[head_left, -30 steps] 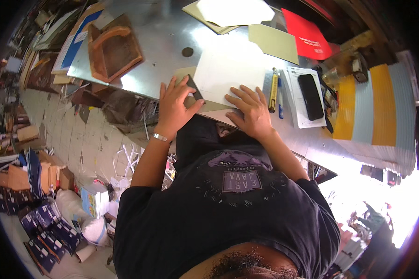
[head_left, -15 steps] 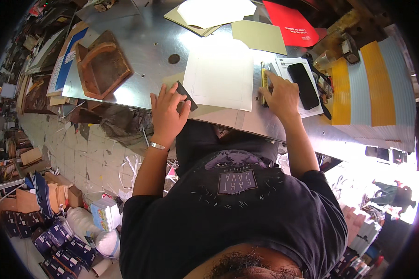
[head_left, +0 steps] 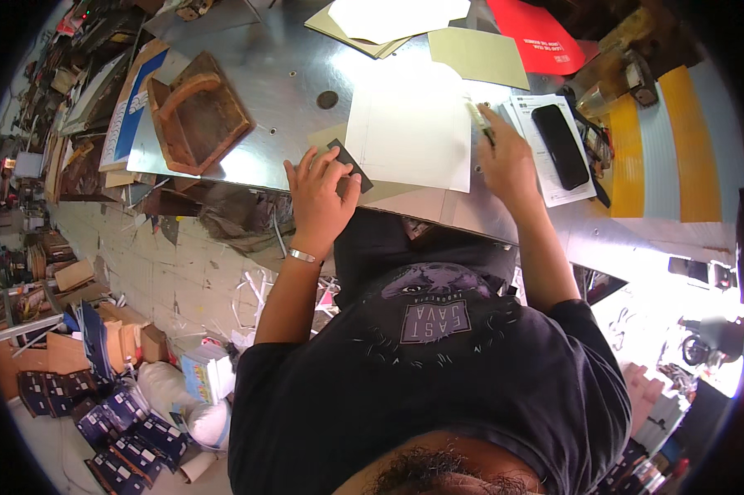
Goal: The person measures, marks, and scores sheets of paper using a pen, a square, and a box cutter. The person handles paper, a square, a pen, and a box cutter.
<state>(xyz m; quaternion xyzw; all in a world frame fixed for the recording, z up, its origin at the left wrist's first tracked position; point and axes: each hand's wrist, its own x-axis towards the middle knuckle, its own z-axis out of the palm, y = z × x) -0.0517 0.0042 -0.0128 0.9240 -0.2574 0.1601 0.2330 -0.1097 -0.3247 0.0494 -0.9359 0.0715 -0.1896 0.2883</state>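
My left hand (head_left: 318, 198) lies at the table's near edge with its fingers spread. Its fingertips touch a small dark flat strip (head_left: 351, 167), which slants beside the lower left corner of a large white sheet (head_left: 409, 136). Faint lines run along the sheet's margins. Between the fingers of my right hand (head_left: 508, 161) is a slim yellow utility knife (head_left: 479, 124), tilted over the sheet's right edge. Greyish board (head_left: 388, 196) shows under the sheet's near edge.
A black phone (head_left: 562, 147) rests on printed papers (head_left: 574, 193) at the right. Beyond the sheet are a grey-green card (head_left: 479, 58), white sheets (head_left: 396, 18) and a red folder (head_left: 537, 37). A wooden tray with a handle (head_left: 203, 115) stands left; yellow-and-grey corrugated sheets (head_left: 677, 148) lie far right.
My right hand has lifted the utility knife from beside the sheet and tilted it toward the sheet's right edge. My left hand keeps its place on the dark strip; the view has shifted slightly.
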